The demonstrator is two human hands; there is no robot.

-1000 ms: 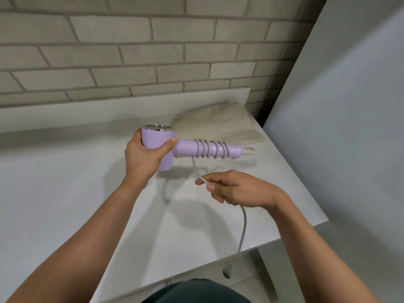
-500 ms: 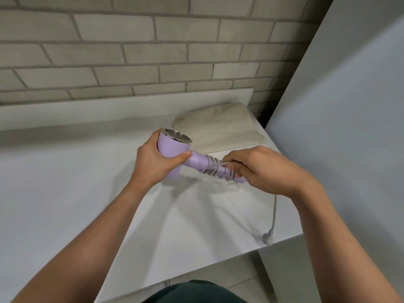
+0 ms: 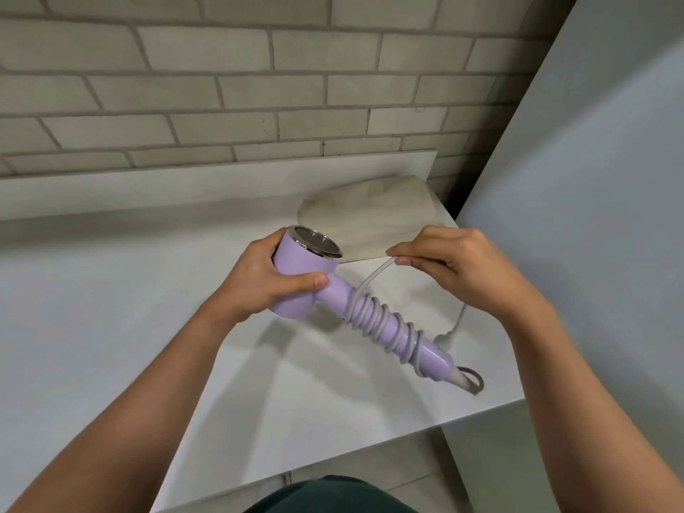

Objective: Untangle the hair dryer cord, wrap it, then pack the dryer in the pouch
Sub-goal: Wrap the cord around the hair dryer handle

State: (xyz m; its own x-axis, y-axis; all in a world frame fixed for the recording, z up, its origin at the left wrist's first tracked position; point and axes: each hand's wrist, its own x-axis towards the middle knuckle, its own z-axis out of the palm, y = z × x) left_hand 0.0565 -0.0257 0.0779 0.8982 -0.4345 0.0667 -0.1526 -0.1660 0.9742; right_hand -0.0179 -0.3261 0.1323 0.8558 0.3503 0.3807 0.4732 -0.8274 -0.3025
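The left hand [image 3: 266, 279] covers the left side of the barrel of the lilac plastic hair dryer [image 3: 301, 270]. The pale grey cord [image 3: 374, 276] is hidden inside the right hand [image 3: 455, 264], and its end behind the handle is partly hidden. That hand also masks the near right corner of the beige fabric pouch [image 3: 370, 212].

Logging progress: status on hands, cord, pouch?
Left hand grips dryer head. Right hand pinches cord, several turns round handle. Pouch lies flat behind.
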